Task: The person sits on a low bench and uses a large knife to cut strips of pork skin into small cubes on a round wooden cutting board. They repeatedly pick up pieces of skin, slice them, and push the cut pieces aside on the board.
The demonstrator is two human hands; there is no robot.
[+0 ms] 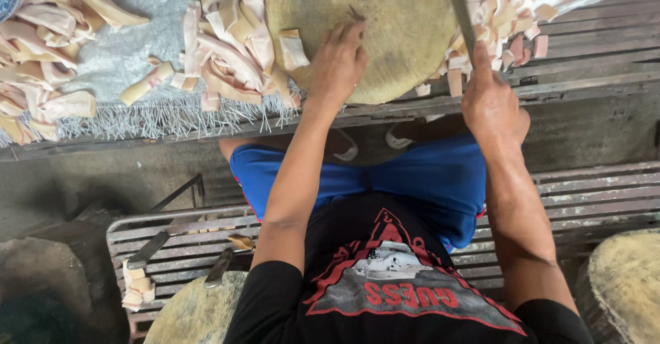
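My left hand [338, 61] rests palm down on a round wooden chopping block [399, 21], fingers spread near its left side, holding nothing. A small cut piece [293, 47] lies just left of that hand. My right hand [489, 100] grips the handle of a long knife [459, 10], whose blade points away over the block's right edge. Long pale pink strips of pork skin [230, 55] are piled left of the block. Small cut pieces [512, 10] are heaped to its right.
More strips [41, 48] lie on a grey fringed sack [124, 48] at the left. I sit on a slatted metal bench [584, 193]. Behind me are two more wooden blocks [625, 282], [196, 313], two knives [155, 244], [218, 267] and a small stack of pieces [137, 285].
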